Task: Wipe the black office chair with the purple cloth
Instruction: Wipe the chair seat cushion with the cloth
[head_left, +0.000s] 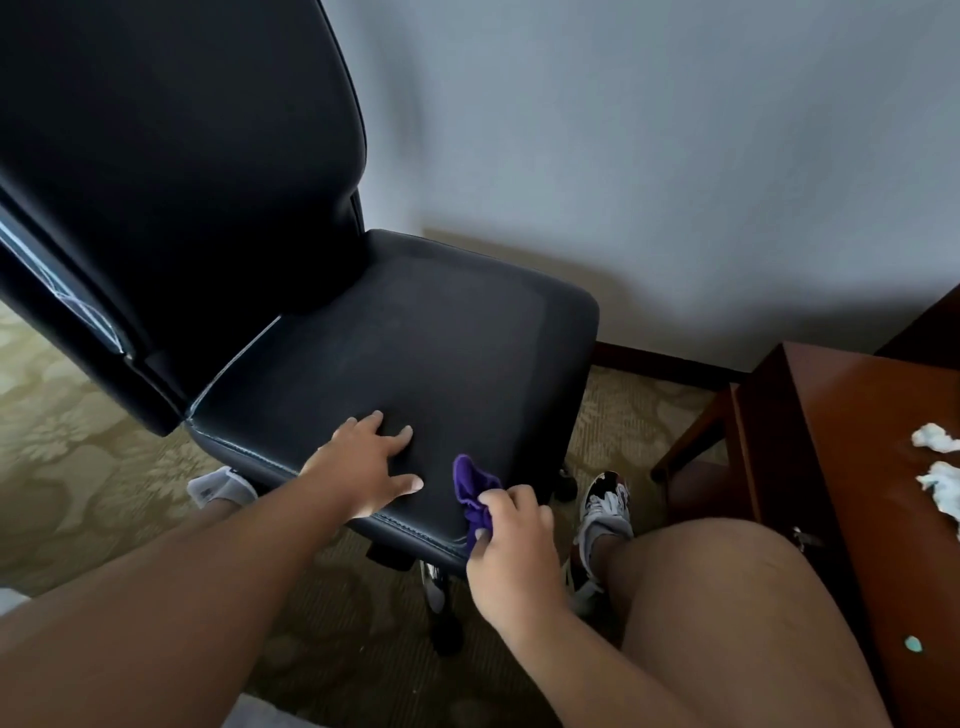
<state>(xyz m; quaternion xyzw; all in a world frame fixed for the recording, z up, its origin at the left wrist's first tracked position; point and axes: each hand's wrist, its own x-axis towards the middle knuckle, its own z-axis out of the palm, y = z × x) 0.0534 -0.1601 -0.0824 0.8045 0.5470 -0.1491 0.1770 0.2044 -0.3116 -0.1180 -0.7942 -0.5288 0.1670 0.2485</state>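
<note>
Fingers (511, 501) of the right hand (514, 551) pinch the bunched purple cloth (472, 488) at the seat's near edge; left hand (363, 467) rests spread, steadying the black office chair (405, 338). Backrest likely remains unwiped.

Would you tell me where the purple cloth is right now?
In the head view, the purple cloth is bunched in the right hand at the near edge of the black office chair seat, just right of the left hand.
</note>
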